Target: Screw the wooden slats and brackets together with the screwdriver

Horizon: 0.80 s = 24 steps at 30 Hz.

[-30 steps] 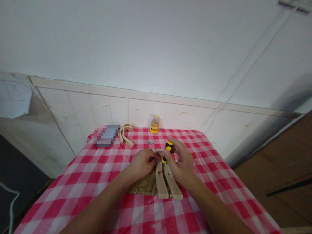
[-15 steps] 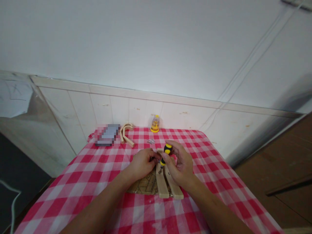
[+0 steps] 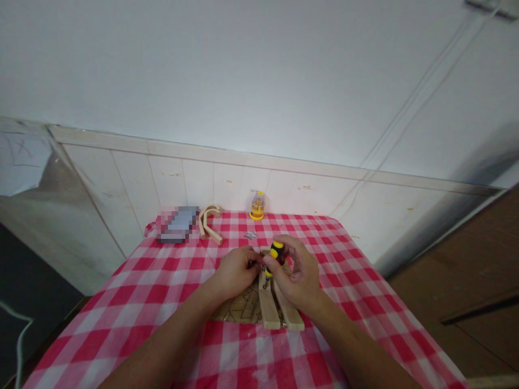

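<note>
My right hand [image 3: 297, 274] is closed round a black-and-yellow screwdriver [image 3: 274, 254], held nearly upright with its tip down on two pale wooden slats [image 3: 271, 309]. The slats lie side by side on a patterned board [image 3: 239, 309] in the middle of the red-and-white checked table [image 3: 162, 281]. My left hand [image 3: 235, 270] rests on the board just left of the screwdriver tip, its fingertips pinched together at the tip; what they hold is too small to make out.
Curved wooden pieces [image 3: 210, 220] and a blurred-out flat object [image 3: 177, 225] lie at the far left of the table. A small yellow container [image 3: 257, 206] stands at the far edge by the wall. A few small metal parts [image 3: 250, 235] lie just behind the hands.
The screwdriver has tilted and shifted slightly left toward my left hand, and my right hand's fingers have turned round its handle. My left hand has stayed in place.
</note>
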Each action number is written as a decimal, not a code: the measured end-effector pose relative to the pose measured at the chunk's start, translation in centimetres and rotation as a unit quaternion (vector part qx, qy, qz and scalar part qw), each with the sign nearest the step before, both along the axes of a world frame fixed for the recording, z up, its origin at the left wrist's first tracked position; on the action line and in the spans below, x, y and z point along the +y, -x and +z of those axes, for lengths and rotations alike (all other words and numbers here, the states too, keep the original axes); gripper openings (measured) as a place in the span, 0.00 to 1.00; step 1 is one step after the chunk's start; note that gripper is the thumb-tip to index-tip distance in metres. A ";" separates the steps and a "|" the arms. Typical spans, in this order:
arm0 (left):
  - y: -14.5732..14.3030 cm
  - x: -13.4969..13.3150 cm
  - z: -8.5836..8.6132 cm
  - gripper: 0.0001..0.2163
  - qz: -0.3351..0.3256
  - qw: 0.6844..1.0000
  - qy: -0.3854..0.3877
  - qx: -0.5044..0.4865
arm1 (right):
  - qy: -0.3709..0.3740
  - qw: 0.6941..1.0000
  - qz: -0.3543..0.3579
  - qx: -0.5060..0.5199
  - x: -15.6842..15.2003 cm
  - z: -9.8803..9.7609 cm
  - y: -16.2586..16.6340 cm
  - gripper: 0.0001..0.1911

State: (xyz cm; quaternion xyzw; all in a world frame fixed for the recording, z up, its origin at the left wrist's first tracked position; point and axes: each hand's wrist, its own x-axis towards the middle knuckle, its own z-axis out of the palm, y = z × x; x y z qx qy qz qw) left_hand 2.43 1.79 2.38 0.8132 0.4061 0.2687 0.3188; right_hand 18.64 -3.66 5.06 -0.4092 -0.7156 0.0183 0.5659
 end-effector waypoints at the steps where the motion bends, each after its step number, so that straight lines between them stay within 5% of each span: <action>1: 0.0 0.0 0.0 0.11 0.001 1.000 0.002 0.003 | 0.003 1.000 0.003 0.007 0.1 -0.1 0.0 0.16; 24: -0.1 -0.1 -0.2 0.11 0.002 1.000 0.008 -0.013 | 0.019 0.995 -0.030 0.092 1.6 -1.5 -0.6 0.18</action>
